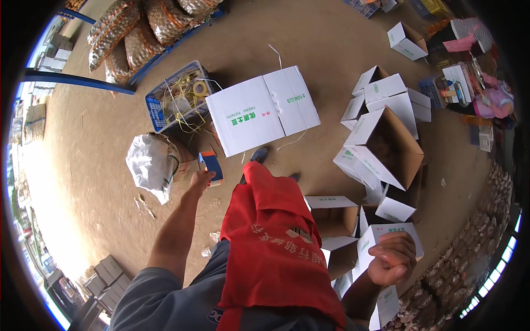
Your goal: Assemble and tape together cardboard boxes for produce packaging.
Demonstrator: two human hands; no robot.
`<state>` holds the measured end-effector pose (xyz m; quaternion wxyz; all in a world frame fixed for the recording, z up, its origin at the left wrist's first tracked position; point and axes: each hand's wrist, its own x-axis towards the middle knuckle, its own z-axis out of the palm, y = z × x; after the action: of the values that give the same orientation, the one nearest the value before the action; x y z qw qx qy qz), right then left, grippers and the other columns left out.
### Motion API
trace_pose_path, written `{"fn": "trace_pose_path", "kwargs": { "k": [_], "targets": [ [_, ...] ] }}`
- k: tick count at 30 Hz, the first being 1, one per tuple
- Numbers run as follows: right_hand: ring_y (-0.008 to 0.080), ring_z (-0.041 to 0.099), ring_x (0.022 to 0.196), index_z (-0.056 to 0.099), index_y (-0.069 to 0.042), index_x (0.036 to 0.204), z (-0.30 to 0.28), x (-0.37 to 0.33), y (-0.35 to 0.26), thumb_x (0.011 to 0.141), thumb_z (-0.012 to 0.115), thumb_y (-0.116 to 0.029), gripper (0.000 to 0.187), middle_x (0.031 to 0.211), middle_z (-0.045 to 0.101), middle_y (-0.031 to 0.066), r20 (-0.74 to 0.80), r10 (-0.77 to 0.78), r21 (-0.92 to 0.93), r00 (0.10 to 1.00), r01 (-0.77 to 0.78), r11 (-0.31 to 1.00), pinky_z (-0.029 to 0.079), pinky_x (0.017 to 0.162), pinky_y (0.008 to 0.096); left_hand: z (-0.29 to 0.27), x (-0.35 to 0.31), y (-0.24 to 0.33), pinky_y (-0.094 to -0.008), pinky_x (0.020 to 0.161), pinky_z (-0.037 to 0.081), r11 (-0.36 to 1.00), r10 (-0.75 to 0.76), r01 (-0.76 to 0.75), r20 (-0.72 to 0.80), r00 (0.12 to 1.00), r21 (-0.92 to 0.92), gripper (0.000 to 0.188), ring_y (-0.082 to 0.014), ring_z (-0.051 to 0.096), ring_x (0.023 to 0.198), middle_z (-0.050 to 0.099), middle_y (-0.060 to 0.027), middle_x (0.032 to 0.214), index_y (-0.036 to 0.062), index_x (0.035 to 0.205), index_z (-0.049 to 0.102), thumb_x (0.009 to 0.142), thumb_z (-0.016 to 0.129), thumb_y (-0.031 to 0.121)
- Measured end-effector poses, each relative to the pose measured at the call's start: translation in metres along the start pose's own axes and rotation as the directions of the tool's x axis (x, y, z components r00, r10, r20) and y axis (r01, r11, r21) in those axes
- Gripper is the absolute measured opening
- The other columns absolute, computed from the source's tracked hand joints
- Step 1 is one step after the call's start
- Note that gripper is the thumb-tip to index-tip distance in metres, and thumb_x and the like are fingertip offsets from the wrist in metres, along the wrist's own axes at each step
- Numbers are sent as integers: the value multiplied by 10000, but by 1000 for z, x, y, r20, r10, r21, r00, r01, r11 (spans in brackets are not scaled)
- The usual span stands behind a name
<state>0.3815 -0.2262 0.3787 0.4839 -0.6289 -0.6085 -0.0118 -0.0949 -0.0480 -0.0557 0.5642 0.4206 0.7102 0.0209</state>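
Note:
My left hand (202,181) reaches forward with its fingers closed at the edge of a small blue and orange box (212,167). A narrow pale blue strip shows just above the fingers; whether it belongs to the box or is held, I cannot make out. My right hand (393,258) is raised at the lower right, its fingers curled in with nothing visible in them. Beneath it in the picture are white cartons (367,243). In front of my feet sits a closed white carton (243,116) with green print, with loose strap ends sticking out around it.
A blue crate (157,113) holding yellow strapping and a tape roll stands beside the closed carton. Near it slumps a white sack (148,163). Several open cartons (386,146) pile up at right. Filled mesh sacks (154,27) lie at back left. Another person (491,99) sits far right.

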Motion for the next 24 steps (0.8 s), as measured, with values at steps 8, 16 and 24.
{"fn": "trace_pose_path", "kwargs": {
  "k": [8, 16, 24],
  "targets": [
    [171, 594, 454, 614, -88, 761, -25, -22, 33, 1109, 276, -305, 531, 542, 635, 27, -25, -81, 153, 996, 84, 985, 525, 497, 318, 29, -61, -1, -312, 600, 504, 992, 50, -59, -88, 995, -110, 369, -121, 615, 626, 652, -27, 715, 18, 838, 722, 882, 750, 383],
    [175, 580, 457, 598, -88, 760, -34, -30, 43, 1109, 279, -291, 515, 552, 635, 26, 7, -125, 226, 992, 120, 967, 518, 494, 316, 36, -116, -57, -311, 565, 484, 991, 26, -50, -181, 983, -126, 371, -118, 585, 586, 623, -17, 680, 31, 802, 711, 893, 752, 388],
    [179, 585, 470, 605, -88, 753, -29, -29, 48, 1116, 275, -312, 539, 555, 634, 22, 30, -126, 253, 992, 114, 961, 524, 500, 325, 32, -148, -103, -312, 512, 411, 980, -170, 147, -184, 968, -132, 285, -113, 539, 544, 601, -7, 659, 40, 806, 697, 887, 772, 302]
  ]
}}
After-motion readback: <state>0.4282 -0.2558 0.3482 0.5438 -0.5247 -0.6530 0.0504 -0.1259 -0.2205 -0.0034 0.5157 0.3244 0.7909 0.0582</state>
